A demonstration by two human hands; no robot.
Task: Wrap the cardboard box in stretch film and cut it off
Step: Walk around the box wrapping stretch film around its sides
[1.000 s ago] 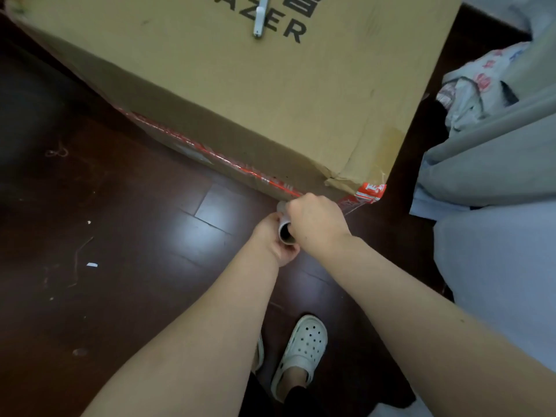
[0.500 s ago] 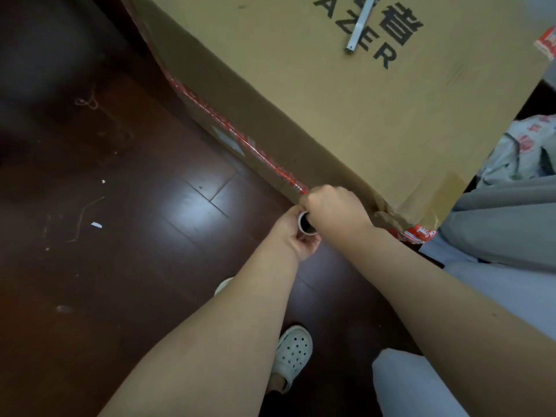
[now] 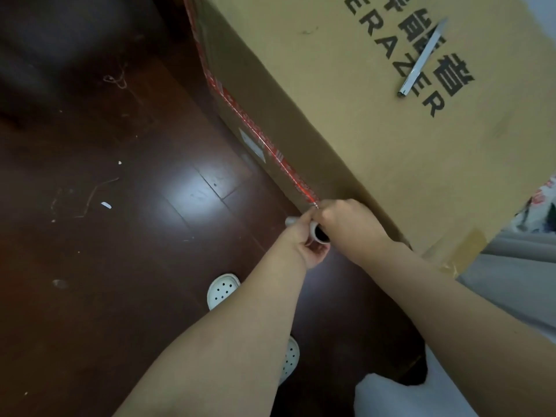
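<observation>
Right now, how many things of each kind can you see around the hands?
Cardboard box: 1
Film roll: 1
Metal cutter on the box: 1
White shoes: 2
Hands, left and right, both gripping the roll: 2
Total: 7

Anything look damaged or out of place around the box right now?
Yes. The box's near corner is crushed and torn by its brown tape patch. A loose metal blade lies unsecured on top, and bits of debris dot the floor.

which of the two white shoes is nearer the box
The upper white shoe, left of the left forearm; the other white shoe lies lower, mostly hidden beneath that arm.
</observation>
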